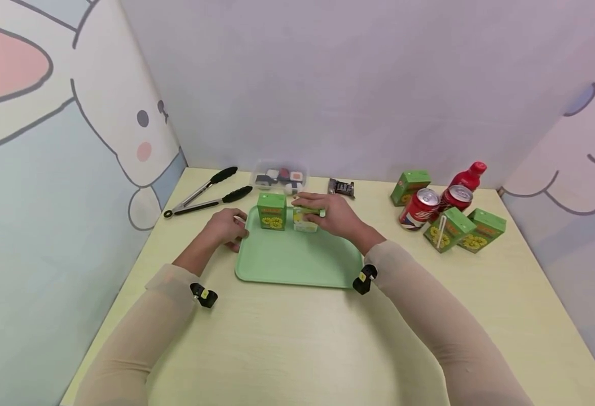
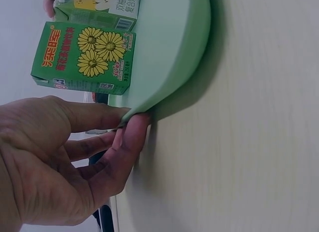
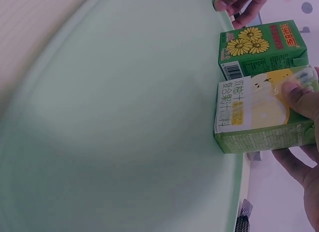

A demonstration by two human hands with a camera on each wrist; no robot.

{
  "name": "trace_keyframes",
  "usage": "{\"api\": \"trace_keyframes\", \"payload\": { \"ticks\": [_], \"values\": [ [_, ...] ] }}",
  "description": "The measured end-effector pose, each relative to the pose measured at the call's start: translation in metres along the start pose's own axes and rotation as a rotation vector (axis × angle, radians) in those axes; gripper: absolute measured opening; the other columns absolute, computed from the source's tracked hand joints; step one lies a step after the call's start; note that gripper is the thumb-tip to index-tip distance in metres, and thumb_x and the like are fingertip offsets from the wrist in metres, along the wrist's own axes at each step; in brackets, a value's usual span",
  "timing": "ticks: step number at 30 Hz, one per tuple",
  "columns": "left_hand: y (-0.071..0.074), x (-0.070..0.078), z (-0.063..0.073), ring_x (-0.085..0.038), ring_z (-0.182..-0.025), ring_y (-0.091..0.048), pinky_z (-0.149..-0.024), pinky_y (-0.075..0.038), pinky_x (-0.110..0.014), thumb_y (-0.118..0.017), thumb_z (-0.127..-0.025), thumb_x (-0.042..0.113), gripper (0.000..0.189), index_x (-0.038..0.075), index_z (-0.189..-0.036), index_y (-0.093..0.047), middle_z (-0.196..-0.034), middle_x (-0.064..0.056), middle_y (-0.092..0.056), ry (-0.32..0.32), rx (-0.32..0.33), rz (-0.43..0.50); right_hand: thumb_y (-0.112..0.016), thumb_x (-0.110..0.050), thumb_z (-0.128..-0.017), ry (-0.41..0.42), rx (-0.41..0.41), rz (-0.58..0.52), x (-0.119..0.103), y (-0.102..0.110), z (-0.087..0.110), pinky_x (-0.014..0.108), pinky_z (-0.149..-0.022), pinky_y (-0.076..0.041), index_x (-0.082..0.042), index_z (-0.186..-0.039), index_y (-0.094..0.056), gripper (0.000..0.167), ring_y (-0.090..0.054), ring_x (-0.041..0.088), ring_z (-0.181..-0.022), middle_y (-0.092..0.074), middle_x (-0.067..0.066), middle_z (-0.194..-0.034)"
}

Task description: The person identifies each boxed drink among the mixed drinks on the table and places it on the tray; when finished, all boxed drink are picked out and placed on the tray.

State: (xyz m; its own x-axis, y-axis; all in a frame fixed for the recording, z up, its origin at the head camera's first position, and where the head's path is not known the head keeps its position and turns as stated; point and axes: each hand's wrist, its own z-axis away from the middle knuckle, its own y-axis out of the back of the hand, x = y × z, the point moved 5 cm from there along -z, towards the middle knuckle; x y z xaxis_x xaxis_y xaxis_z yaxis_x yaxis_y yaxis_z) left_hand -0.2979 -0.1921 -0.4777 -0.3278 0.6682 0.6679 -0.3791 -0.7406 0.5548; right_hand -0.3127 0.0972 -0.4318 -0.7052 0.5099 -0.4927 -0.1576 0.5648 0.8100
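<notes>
A light green tray (image 1: 297, 259) lies on the table, and my left hand (image 1: 224, 228) pinches its left rim between thumb and fingers. On the tray's far left part stands a dark green drink carton (image 1: 272, 213) printed with yellow flowers. Just right of it is a white, yellow and green juice carton (image 3: 254, 105), which my right hand (image 1: 330, 213) grips near its top, thumb on the printed face. In the right wrist view that carton's base meets the tray. Some right fingers are hidden behind the carton.
Black-tipped tongs (image 1: 208, 194) lie at the back left, beside a clear container (image 1: 280, 176) of small items. A dark wrapped packet (image 1: 341, 188) is behind the tray. At right stand red cans (image 1: 419, 210), a red bottle (image 1: 470, 176) and several green cartons (image 1: 449, 229).
</notes>
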Motion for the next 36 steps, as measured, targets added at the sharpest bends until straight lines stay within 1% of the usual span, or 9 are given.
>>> {"api": "trace_keyframes", "payload": {
  "ticks": [3, 8, 15, 21, 25, 27, 29, 33, 36],
  "values": [
    [0.000, -0.002, 0.001, -0.023, -0.094, -0.074, -0.072, -0.073, -0.034, -0.074, -0.104, 0.004, 0.059, 0.004, -0.158, -0.050, -0.139, -0.021, -0.063, 0.004, -0.004, 0.009, -0.085, -0.014, -0.099, -0.001, -0.002, -0.003, 0.001, -0.002, 0.000, 0.024, -0.058, -0.033, -0.016, -0.146, -0.074, 0.048, -0.053, 0.008, -0.051, -0.065, 0.012, -0.158],
    [0.000, -0.004, -0.001, -0.024, -0.094, -0.074, -0.073, -0.073, -0.034, -0.074, -0.103, 0.004, 0.059, 0.004, -0.157, -0.051, -0.139, -0.021, -0.063, 0.007, -0.001, 0.016, -0.085, -0.014, -0.099, -0.001, 0.003, -0.008, 0.002, -0.004, 0.000, 0.024, -0.058, -0.033, -0.016, -0.146, -0.074, 0.048, -0.048, 0.005, -0.050, -0.065, 0.012, -0.158],
    [0.003, -0.013, 0.000, -0.022, -0.092, -0.074, -0.073, -0.073, -0.034, -0.075, -0.103, 0.004, 0.060, 0.004, -0.158, -0.051, -0.139, -0.021, -0.063, 0.036, -0.001, 0.003, -0.083, -0.013, -0.100, -0.010, 0.001, -0.042, -0.001, -0.015, 0.000, 0.022, -0.055, -0.032, -0.015, -0.146, -0.074, 0.047, -0.036, 0.004, -0.048, -0.064, 0.012, -0.159],
    [0.001, -0.015, -0.002, -0.021, -0.090, -0.073, -0.071, -0.073, -0.035, -0.075, -0.102, 0.003, 0.060, 0.004, -0.157, -0.051, -0.137, -0.021, -0.064, 0.018, -0.011, 0.006, -0.084, -0.013, -0.099, -0.009, 0.016, -0.035, 0.000, -0.017, 0.004, 0.022, -0.055, -0.033, -0.017, -0.147, -0.073, 0.048, -0.034, 0.001, -0.047, -0.065, 0.011, -0.159],
    [-0.001, -0.013, -0.001, -0.021, -0.089, -0.073, -0.071, -0.072, -0.034, -0.075, -0.102, 0.003, 0.060, 0.005, -0.157, -0.051, -0.136, -0.021, -0.064, 0.014, -0.004, 0.008, -0.084, -0.014, -0.100, 0.000, 0.013, -0.038, 0.001, -0.015, 0.005, 0.023, -0.055, -0.034, -0.017, -0.147, -0.073, 0.049, -0.038, 0.001, -0.047, -0.064, 0.011, -0.159],
    [-0.001, -0.012, -0.001, -0.021, -0.088, -0.074, -0.070, -0.072, -0.034, -0.075, -0.102, 0.003, 0.059, 0.005, -0.157, -0.052, -0.135, -0.020, -0.065, 0.014, 0.000, 0.006, -0.085, -0.014, -0.099, 0.006, 0.009, -0.038, 0.002, -0.013, 0.004, 0.023, -0.055, -0.034, -0.016, -0.147, -0.073, 0.049, -0.043, 0.003, -0.048, -0.064, 0.013, -0.159],
    [-0.002, -0.010, -0.001, -0.021, -0.089, -0.073, -0.071, -0.073, -0.034, -0.074, -0.103, 0.003, 0.059, 0.005, -0.157, -0.051, -0.136, -0.021, -0.064, 0.008, -0.003, 0.005, -0.085, -0.014, -0.099, 0.009, 0.001, -0.033, 0.002, -0.010, 0.003, 0.024, -0.055, -0.035, -0.015, -0.146, -0.074, 0.048, -0.052, 0.006, -0.050, -0.065, 0.014, -0.158],
    [0.000, -0.005, -0.001, -0.021, -0.089, -0.074, -0.072, -0.073, -0.035, -0.075, -0.103, 0.004, 0.060, 0.005, -0.157, -0.051, -0.136, -0.020, -0.063, 0.004, 0.002, 0.008, -0.085, -0.014, -0.099, 0.013, -0.025, -0.023, 0.003, -0.002, -0.001, 0.026, -0.058, -0.038, -0.015, -0.145, -0.074, 0.047, -0.067, 0.019, -0.059, -0.065, 0.015, -0.157],
    [0.000, -0.003, -0.003, -0.022, -0.089, -0.074, -0.072, -0.073, -0.035, -0.075, -0.102, 0.004, 0.059, 0.005, -0.157, -0.052, -0.136, -0.020, -0.064, 0.004, 0.008, 0.010, -0.085, -0.014, -0.100, 0.017, -0.042, -0.014, 0.002, 0.004, -0.004, 0.027, -0.060, -0.040, -0.015, -0.145, -0.074, 0.047, -0.073, 0.024, -0.065, -0.065, 0.015, -0.157]
  ]
}}
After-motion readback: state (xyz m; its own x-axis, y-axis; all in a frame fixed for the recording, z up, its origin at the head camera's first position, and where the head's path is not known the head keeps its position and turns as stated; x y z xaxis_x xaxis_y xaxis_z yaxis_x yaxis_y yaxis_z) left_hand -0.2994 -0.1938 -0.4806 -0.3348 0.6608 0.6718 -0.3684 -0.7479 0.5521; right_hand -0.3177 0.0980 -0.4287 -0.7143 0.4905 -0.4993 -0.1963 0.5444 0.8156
